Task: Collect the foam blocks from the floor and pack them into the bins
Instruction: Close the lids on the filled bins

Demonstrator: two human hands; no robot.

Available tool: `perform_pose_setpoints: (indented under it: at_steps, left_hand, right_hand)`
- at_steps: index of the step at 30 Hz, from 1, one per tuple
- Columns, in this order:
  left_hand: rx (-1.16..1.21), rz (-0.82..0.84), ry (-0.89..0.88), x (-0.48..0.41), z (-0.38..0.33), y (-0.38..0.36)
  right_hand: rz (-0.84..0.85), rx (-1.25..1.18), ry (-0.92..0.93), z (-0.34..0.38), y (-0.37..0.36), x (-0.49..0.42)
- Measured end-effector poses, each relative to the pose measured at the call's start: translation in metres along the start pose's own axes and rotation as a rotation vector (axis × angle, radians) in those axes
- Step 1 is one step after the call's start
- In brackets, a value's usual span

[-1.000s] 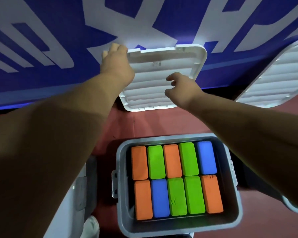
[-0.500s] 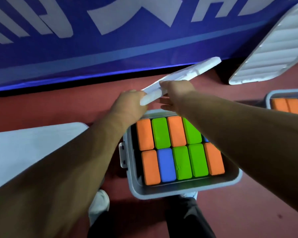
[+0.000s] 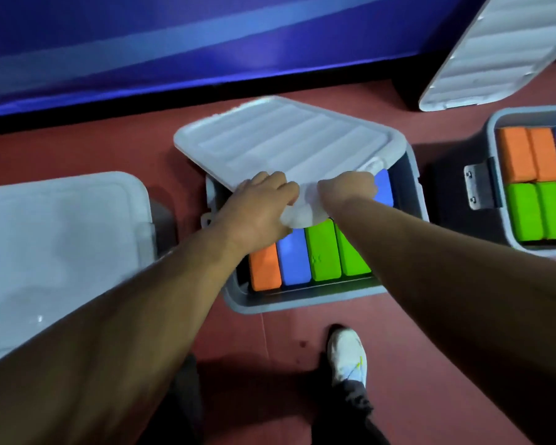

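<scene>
- Two hands meet at the near corner of the white lid point(image 3: 280, 139); the left hand point(image 3: 257, 207) and the right hand point(image 3: 345, 187) each curl their fingers round its edge.
- That lid lies skewed over the grey bin point(image 3: 302, 300), covering its far part.
- Orange, blue and green foam blocks point(image 3: 323, 252) sit packed inside, with the near row uncovered.
- At the right, a second bin point(image 3: 491, 130) stands uncovered and holds more blocks; a spare lid point(image 3: 501, 49) stands tilted beyond it.

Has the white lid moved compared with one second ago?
Yes. The lid came away from the blue wall and down toward the person, now covering the far part of the grey bin, askew.
</scene>
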State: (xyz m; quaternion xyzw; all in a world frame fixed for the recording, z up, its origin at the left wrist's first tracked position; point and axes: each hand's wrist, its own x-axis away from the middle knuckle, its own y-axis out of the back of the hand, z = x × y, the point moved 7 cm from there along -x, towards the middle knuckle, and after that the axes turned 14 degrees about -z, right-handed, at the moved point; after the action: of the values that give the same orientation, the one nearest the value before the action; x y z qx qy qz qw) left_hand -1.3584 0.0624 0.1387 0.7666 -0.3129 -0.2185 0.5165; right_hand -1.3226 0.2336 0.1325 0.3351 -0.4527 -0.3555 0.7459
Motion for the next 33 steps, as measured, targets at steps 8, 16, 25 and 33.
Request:
perform_pose_setpoints:
  at_steps: [8,16,25,33]
  left_hand:
    - [-0.082,0.033,-0.039,0.011,-0.124,-0.090]
    - [0.132,0.246,0.012,-0.014,-0.196,-0.156]
    - [0.283,-0.231,0.477,0.001,-0.048,-0.092]
    - [-0.082,-0.212,0.974,0.039,0.139,-0.019]
  right_hand:
    - [0.069,0.181,0.198,-0.100,0.018,-0.053]
    - [0.036,0.397,0.395,-0.158,0.050,-0.104]
    - [-0.092,0.452,0.539,-0.121,0.032,-0.085]
    - [0.073,0.402,0.852,-0.019,-0.057,-0.003]
